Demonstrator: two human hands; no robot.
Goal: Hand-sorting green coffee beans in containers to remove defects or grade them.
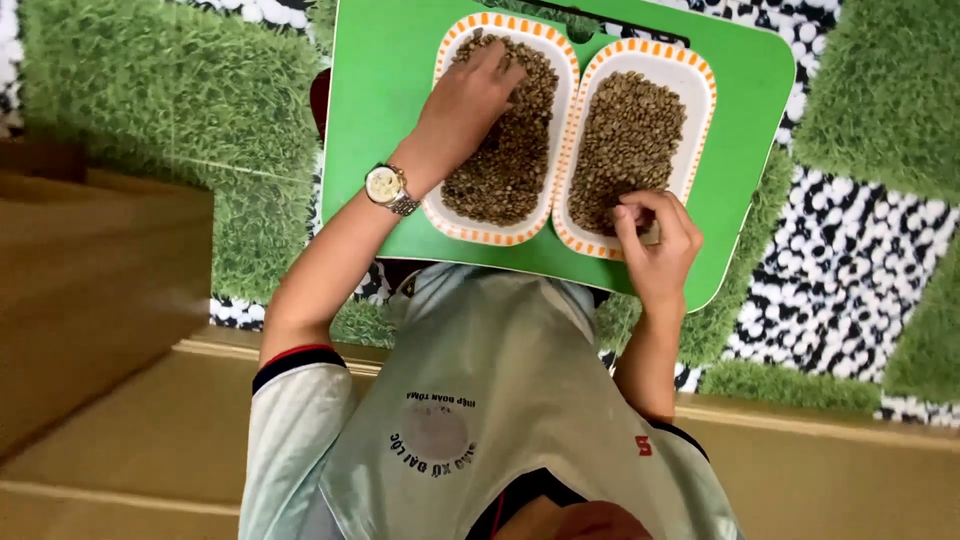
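Note:
Two oblong white trays with orange-striped rims sit side by side on a green lap table (380,120). Both hold greenish-brown beans. My left hand (470,100), with a metal watch (388,187) on the wrist, lies flat on the beans (510,165) at the far end of the left tray (437,212), its fingers spread into the pile. My right hand (660,240) is at the near end of the right tray (703,90), with its fingertips pinched together on a few beans (630,130) at the pile's edge.
The table stands on a mat (150,90) of green grass-like patches and a black-and-white pebble pattern (840,270). A brown wooden ledge (100,270) runs along the left and under my body. My pale shirt fills the bottom centre.

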